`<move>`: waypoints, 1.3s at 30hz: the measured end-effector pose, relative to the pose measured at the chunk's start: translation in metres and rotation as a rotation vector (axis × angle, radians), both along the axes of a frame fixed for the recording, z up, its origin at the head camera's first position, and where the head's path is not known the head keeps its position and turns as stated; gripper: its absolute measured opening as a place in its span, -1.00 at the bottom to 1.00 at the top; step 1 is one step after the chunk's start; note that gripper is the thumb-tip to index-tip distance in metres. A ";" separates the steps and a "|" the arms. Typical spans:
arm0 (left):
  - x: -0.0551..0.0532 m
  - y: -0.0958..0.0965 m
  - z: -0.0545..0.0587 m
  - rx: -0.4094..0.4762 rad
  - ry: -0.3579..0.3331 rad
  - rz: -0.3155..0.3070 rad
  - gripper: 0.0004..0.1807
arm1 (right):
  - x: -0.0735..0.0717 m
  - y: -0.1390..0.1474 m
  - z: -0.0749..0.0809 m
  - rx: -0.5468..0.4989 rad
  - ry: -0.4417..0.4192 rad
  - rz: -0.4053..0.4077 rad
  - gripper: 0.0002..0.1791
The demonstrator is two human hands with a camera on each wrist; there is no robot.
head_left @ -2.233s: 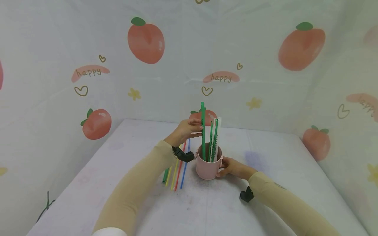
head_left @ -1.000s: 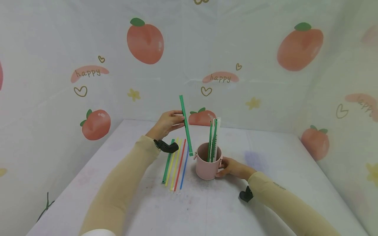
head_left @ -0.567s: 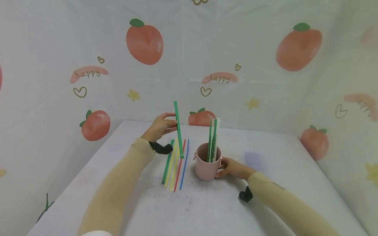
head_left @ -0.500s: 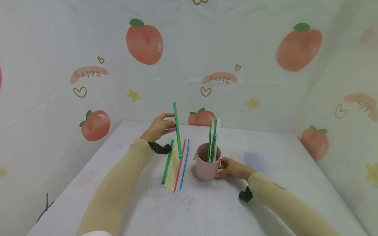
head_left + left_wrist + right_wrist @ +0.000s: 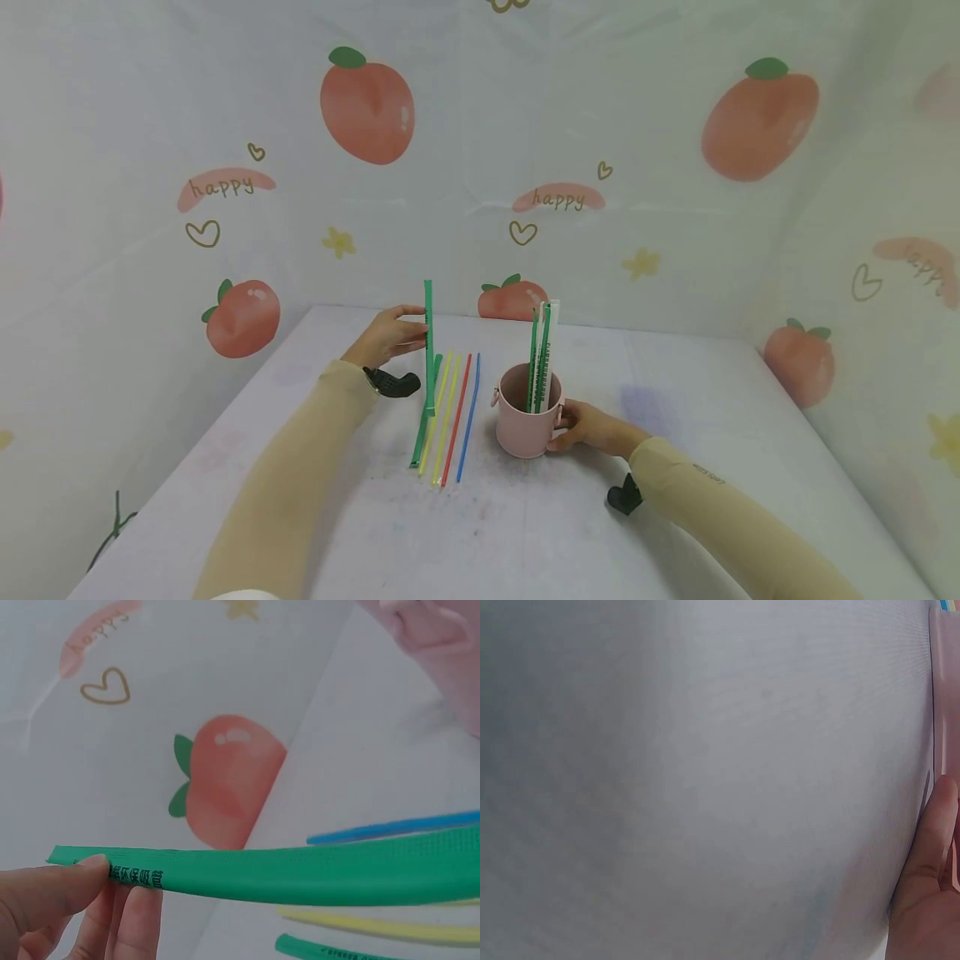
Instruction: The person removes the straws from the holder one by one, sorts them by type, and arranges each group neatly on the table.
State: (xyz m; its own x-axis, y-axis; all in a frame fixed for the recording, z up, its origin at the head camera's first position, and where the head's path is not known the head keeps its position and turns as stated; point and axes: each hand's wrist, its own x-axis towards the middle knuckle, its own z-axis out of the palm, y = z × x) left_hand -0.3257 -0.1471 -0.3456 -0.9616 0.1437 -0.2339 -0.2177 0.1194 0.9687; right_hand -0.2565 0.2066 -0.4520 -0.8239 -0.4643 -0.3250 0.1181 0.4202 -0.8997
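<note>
My left hand (image 5: pixel 392 335) pinches a green-wrapped drinking straw (image 5: pixel 429 358) between thumb and fingers, near its upper end. Dark printed characters show on the wrapper in the left wrist view. The straw stands nearly upright, its lower end overlapping a second green straw (image 5: pixel 417 446) that lies on the table. My right hand (image 5: pixel 597 427) grips the right side of a small pink bucket (image 5: pixel 522 436), by its handle loop. Several green and white wrapped straws (image 5: pixel 542 358) lean inside the bucket. In the right wrist view, thumb and fingers (image 5: pixel 934 832) press against the pink wall.
Right of the lying green straw, two yellow straws (image 5: pixel 444 425), a red straw (image 5: pixel 457 425) and a blue straw (image 5: pixel 468 425) lie side by side on the white table (image 5: pixel 480 550). A peach-printed cloth (image 5: pixel 450 208) hangs behind the table's back edge.
The left hand has carried the green straw out of the bucket, leftward, and then lowered it over the row of straws. The right hand and bucket have stayed in place.
</note>
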 end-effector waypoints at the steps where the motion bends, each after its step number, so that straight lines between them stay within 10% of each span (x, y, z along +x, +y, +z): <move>1: 0.000 -0.001 -0.002 -0.008 -0.003 -0.001 -0.42 | 0.000 0.000 0.000 -0.004 0.003 0.003 -0.19; 39: 0.000 -0.012 -0.064 -0.197 -0.164 0.077 -0.52 | 0.001 -0.001 0.003 -0.028 0.012 0.004 -0.29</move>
State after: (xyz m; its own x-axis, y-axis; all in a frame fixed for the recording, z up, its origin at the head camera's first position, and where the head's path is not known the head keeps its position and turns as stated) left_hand -0.3262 -0.1589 -0.4095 -0.9148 0.0076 -0.4039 -0.3860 0.2788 0.8793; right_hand -0.2554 0.2060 -0.4494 -0.8261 -0.4760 -0.3016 0.1055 0.3950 -0.9126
